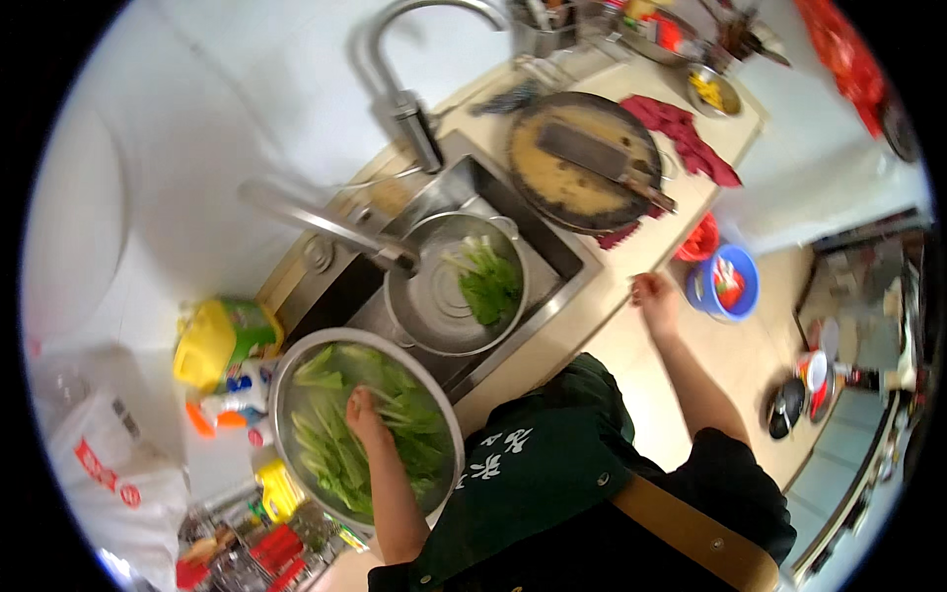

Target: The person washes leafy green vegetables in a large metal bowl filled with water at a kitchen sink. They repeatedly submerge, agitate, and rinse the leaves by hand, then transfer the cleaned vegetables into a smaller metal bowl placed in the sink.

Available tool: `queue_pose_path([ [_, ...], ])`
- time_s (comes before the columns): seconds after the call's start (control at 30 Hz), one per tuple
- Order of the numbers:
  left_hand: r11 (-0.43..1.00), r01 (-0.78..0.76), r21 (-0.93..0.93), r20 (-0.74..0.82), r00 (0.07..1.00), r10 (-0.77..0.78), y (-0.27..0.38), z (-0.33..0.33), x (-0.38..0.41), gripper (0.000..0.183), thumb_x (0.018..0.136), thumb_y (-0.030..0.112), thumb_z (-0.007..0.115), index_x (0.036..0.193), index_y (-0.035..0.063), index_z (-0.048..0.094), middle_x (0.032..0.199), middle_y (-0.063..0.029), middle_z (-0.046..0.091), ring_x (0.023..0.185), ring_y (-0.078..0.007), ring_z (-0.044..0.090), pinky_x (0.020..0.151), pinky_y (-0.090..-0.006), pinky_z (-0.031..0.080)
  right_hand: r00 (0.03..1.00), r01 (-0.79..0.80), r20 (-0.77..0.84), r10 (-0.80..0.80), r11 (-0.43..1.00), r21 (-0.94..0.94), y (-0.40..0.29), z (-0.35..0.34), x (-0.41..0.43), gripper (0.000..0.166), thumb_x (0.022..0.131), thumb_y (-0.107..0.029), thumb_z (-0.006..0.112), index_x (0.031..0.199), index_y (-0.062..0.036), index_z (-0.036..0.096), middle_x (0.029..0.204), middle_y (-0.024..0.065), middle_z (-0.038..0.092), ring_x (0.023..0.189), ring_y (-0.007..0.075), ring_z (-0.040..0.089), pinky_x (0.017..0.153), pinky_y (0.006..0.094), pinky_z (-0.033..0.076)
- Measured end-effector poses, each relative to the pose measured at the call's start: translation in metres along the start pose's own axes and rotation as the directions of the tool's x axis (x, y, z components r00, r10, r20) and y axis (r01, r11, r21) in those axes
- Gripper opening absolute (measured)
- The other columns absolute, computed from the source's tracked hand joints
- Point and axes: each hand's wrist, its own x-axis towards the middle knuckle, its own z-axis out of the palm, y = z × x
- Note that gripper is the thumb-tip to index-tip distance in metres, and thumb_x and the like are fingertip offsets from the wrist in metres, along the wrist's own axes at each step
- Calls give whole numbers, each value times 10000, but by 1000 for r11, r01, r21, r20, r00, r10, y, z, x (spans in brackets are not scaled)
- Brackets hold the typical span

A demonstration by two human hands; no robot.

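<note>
My left hand (pixel 366 418) is over a large round metal basin (pixel 280 429) of leafy greens (pixel 333 451), with its fingers against the stalks. Whether it grips any of them is hard to see. Away from the counter's front edge, my right hand (pixel 655 300) hangs with curled fingers and nothing visible in it. A two-handled metal pot (pixel 425 311) stands in the sink, with a small bunch of greens (pixel 484 285) lying on the right side of its bottom. The large basin rests over the sink's left end.
A tall faucet (pixel 418 129) and a second spout (pixel 333 226) rise at the sink. A cleaver (pixel 584 148) lies on a round chopping board (pixel 540 200), beside a dark red cloth (pixel 684 137). A blue bucket (pixel 699 285) stands on the floor. Detergent bottles (pixel 211 348) are left of the basin.
</note>
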Motion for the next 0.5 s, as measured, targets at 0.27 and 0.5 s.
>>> queue_pose_path([
  [0.27,1000,-2,15,-9,1000,2,4,23,-4,358,841,219,568,1133,26,493,1102,-115,524,1028,-244,481,894,-406,367,761,-494,-644,81,715,-495,160,-352,107,632,768,-345,606,1214,51,399,797,169,589,563,178,565,423,279,455],
  [0.5,991,-37,126,-132,990,54,13,25,-7,306,817,142,545,1098,26,509,1004,-81,554,879,-189,513,755,-328,416,866,-20,-376,-330,728,-686,70,-138,85,343,834,-200,537,1102,13,513,830,99,617,656,167,581,578,269,465],
])
